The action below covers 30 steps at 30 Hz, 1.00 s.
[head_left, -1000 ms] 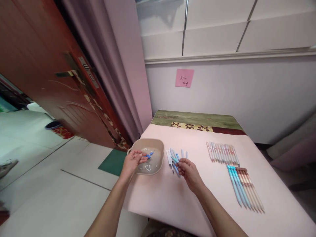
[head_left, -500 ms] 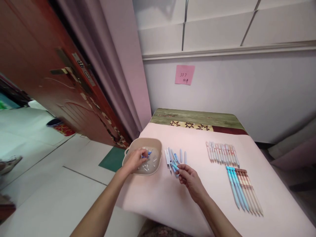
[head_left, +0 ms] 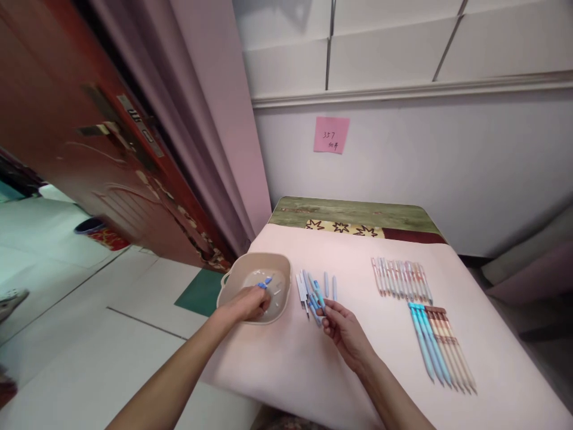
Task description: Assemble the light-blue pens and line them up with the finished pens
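Observation:
My left hand (head_left: pixel 254 303) reaches into a beige plastic basin (head_left: pixel 242 267), its fingers curled down toward the bottom; whatever lies between them is hidden. Small blue pen parts (head_left: pixel 265 283) and scattered little white pieces (head_left: pixel 276 292) lie in the basin near those fingers. Just right of the basin, my right hand (head_left: pixel 347 334) pinches a light-blue pen part (head_left: pixel 321 300), tilted up to the left. Below and beside it on the table are white pen refills (head_left: pixel 302 289) with dark tips and several blue pen parts, two pale-blue barrels (head_left: pixel 326 284) standing a little apart.
On the right of the pink-covered table (head_left: pixel 358 394) lie a row of clear patterned pens (head_left: pixel 403 280) and, nearer, blue pens (head_left: pixel 430 346) beside brown-and-cream pens (head_left: pixel 452 352). A wall is behind; a reddish door (head_left: pixel 111 179) stands to the left.
My left hand has sunk lower in the basin and its fingers have curled under; blue parts there now show above it. In my right hand the blue part has turned more upright.

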Each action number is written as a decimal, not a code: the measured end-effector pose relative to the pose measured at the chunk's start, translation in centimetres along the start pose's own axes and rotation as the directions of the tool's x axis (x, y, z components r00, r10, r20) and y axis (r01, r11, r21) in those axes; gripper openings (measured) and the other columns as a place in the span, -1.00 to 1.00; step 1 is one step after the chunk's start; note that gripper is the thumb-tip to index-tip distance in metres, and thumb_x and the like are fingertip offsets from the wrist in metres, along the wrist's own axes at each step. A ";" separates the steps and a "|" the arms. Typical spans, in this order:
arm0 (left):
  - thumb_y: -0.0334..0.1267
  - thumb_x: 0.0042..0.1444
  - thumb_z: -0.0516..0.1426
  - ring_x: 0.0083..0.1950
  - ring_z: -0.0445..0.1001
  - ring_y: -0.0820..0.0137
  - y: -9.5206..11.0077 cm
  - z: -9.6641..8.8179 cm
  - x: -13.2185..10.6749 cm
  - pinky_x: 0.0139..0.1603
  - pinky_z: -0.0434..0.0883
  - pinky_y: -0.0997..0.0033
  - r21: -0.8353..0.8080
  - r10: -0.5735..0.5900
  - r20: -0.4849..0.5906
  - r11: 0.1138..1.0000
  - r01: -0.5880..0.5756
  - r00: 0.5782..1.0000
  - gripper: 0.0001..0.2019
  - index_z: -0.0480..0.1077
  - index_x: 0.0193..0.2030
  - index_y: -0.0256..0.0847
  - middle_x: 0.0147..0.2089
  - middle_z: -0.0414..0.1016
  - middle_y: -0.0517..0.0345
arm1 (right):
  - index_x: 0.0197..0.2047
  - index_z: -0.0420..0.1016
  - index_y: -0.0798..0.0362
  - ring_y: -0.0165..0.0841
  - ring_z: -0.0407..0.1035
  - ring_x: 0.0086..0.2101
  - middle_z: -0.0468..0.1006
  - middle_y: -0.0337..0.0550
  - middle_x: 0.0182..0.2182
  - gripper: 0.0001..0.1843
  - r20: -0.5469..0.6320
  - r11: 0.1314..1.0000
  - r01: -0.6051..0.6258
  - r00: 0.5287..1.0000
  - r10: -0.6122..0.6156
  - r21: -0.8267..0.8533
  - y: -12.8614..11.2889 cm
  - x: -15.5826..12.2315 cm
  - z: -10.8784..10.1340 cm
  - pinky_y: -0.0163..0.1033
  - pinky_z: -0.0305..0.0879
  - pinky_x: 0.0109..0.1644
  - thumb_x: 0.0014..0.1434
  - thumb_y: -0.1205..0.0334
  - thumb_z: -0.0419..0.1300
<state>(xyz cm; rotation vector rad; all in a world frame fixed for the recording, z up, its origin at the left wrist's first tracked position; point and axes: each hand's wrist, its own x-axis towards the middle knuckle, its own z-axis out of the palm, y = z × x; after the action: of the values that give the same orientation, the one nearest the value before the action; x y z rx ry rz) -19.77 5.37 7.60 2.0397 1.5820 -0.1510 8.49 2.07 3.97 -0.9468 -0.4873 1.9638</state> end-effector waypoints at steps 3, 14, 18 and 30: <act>-0.45 -0.24 0.07 -0.36 0.38 0.31 0.0 0.1 0.1 -0.36 0.16 0.43 0.050 0.043 0.005 0.998 -0.043 0.999 -0.79 0.48 -0.46 -0.16 -0.44 0.46 0.16 | -0.18 0.50 0.14 -0.55 0.30 -0.56 0.58 -0.13 -0.40 -0.62 -0.017 1.000 0.000 1.000 0.000 0.005 -0.3 -0.1 -0.1 -0.49 0.23 -0.56 -0.06 0.18 0.42; -0.32 0.08 0.03 -0.36 0.35 0.35 1.9 -2.8 -0.8 -0.33 0.22 0.42 -0.050 0.151 -0.265 0.984 -0.170 0.952 -0.89 0.37 -0.37 -0.17 -0.35 0.43 0.13 | -0.17 0.46 0.13 -0.48 0.39 -0.44 0.59 -0.08 -0.31 -0.64 0.055 0.989 0.117 0.992 -0.112 -0.092 -1.5 -1.3 0.5 -0.37 0.32 -0.36 0.02 0.12 0.37; -0.17 0.09 0.14 -0.36 0.37 0.41 7.7 -3.2 -0.9 -0.33 0.31 0.46 -0.605 -0.021 -0.512 0.718 -0.344 0.859 -0.86 0.38 -0.28 -0.19 -0.37 0.43 0.17 | -0.21 0.45 0.12 -0.47 0.39 -0.43 0.57 -0.10 -0.33 -0.67 0.071 0.983 0.141 0.989 -0.133 -0.115 -1.4 -1.6 0.6 -0.36 0.30 -0.36 0.04 0.09 0.35; -0.24 -0.03 0.28 -0.36 0.47 0.46 16.4 0.8 0.7 -0.29 0.41 0.48 -0.899 -0.308 -0.437 0.151 -0.410 0.845 -0.82 0.50 -0.30 -0.28 -0.34 0.59 0.08 | -0.15 0.52 0.11 -0.48 0.36 -0.46 0.55 -0.13 -0.37 -0.64 0.096 0.974 0.203 0.977 -0.193 -0.105 -1.9 -3.3 1.1 -0.36 0.28 -0.38 0.06 0.04 0.34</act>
<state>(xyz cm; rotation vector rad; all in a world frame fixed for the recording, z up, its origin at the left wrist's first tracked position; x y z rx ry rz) -4.24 3.06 12.37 0.9432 1.1966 1.3440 9.75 0.32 7.35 -0.8522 -0.7224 1.8160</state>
